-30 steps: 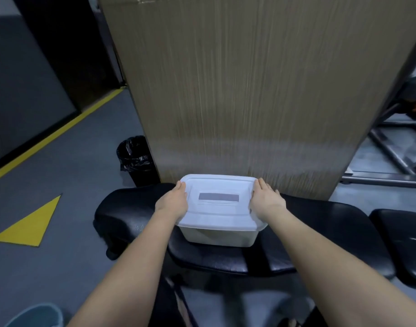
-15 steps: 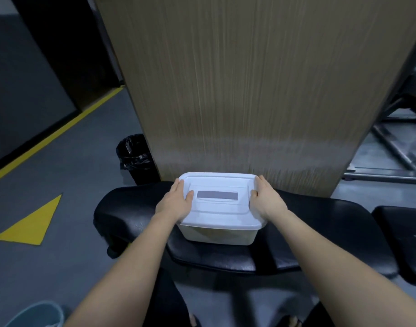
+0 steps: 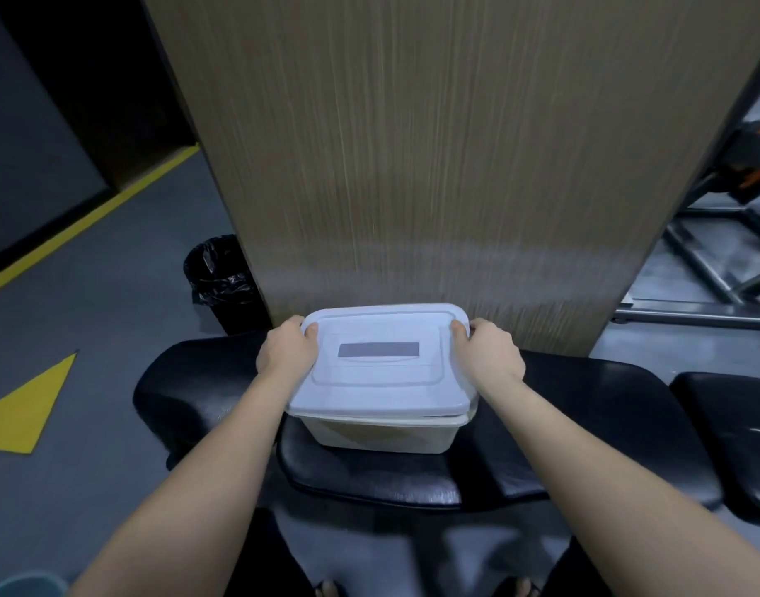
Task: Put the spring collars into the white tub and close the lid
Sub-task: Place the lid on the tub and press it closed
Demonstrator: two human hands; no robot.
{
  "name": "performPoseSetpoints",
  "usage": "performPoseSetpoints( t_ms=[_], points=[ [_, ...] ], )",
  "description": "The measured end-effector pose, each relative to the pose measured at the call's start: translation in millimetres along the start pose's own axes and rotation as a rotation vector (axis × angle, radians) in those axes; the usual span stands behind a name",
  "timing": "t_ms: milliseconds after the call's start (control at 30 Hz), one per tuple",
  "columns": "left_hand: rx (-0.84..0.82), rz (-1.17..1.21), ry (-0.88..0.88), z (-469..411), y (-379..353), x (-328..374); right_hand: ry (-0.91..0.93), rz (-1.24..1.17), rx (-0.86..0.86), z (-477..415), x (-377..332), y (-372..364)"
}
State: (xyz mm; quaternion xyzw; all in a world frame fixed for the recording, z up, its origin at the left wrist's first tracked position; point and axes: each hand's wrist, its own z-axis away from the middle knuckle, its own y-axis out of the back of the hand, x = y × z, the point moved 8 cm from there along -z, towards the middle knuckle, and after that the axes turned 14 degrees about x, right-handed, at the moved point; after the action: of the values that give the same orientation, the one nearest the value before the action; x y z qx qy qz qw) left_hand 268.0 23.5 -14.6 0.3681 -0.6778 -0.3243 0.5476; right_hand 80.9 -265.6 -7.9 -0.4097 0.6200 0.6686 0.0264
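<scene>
A wood-grain panel (image 3: 447,157) stands upright behind the bench (image 3: 585,424), filling most of the upper view. The bench is black and padded; a second black pad (image 3: 731,433) lies beside its right end. On the grey floor (image 3: 90,329) to the left are a yellow triangle (image 3: 25,411) and a yellow line (image 3: 90,217). A black-lined bin (image 3: 219,282) stands on the floor at the panel's left corner, behind the bench's far left edge. A metal frame (image 3: 705,286) lies on the floor to the right of the panel.

The white tub (image 3: 382,435) sits on the bench, near its middle and toward the far edge, close to the panel. The lid (image 3: 378,389) is on top of the tub and covers it; a grey rectangle (image 3: 378,350) marks its centre. Along the near right edge the lid's rim shows slightly above the tub's rim; whether it is fully seated cannot be told. The tub's contents are not visible.

The left hand (image 3: 285,353) clasps the far left edge of the lid, thumb on top and fingers wrapped over the side. The right hand (image 3: 490,355) clasps the far right edge likewise. The tub lies between the two hands, both gripping the lid.
</scene>
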Motion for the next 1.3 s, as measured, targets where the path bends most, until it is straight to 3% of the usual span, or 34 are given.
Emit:
performPoseSetpoints(
  t_ms=[133,467,733,933,1067,1133,1200,1300],
  points=[
    [-0.013,-0.136,-0.029,-7.8,-10.1,6.1,-0.044,0.113,-0.102,-4.5,5.5,-20.2],
    [-0.143,-0.332,-0.037,-4.1,-4.3,9.2,-0.067,0.056,-0.143,16.3,17.5,-21.0],
    [-0.014,-0.003,0.014,23.8,-0.8,-4.5,-0.143,-0.197,-0.128,27.0,19.1,-20.8],
    [-0.204,0.463,0.23,20.0,-13.4,-9.3,-0.255,-0.444,-0.164,21.6,24.9,-28.9],
    [-0.187,0.532,0.302,21.0,-15.0,-16.1,-0.292,-0.528,-0.139,22.2,30.1,-31.4],
    [-0.125,0.405,0.244,22.5,-11.5,-15.9,-0.291,-0.514,-0.13,22.0,31.2,-30.5],
    [-0.039,0.122,0.132,23.6,-5.0,-11.5,-0.269,-0.442,-0.133,23.9,28.3,-25.4],
    [0.023,-0.199,0.006,26.6,6.0,6.3,-0.049,-0.088,-0.062,20.2,11.0,-8.4]
  ],
)
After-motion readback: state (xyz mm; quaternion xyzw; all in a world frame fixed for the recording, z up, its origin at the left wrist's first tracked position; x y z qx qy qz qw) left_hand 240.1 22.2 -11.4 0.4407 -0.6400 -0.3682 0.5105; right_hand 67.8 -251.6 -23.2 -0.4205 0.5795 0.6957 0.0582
